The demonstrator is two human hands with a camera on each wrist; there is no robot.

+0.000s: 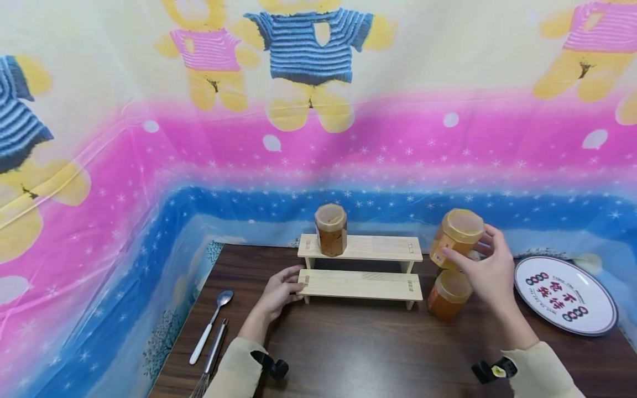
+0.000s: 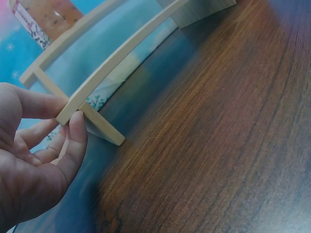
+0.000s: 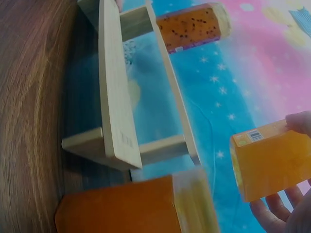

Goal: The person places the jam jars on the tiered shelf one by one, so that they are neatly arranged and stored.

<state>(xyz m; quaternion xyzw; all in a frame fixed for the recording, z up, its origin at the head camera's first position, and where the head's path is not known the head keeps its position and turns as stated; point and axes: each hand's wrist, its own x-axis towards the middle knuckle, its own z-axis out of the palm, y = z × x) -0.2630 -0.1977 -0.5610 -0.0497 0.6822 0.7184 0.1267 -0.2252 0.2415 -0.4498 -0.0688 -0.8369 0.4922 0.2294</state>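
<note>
A two-step wooden rack [image 1: 358, 284] stands on the table, its lower step bare. My left hand [image 1: 278, 293] pinches the left end of that lower step between thumb and fingers, as the left wrist view shows up close. On the upper step, toward the left, sits a jar [image 1: 330, 231] of orange-brown contents with dark specks. My right hand [image 1: 490, 271] grips an orange jar [image 1: 455, 240] with a pale lid, raised and tilted to the right of the rack. Below it another orange jar [image 1: 448, 298] stands on the table, close to the rack's right end.
A white plate [image 1: 564, 296] with red lettering lies at the right. At the left are a spoon [image 1: 211, 326] with a white handle and a whisk [image 1: 214, 354]. A printed cloth [image 1: 308, 160] hangs behind the table [image 1: 343, 348].
</note>
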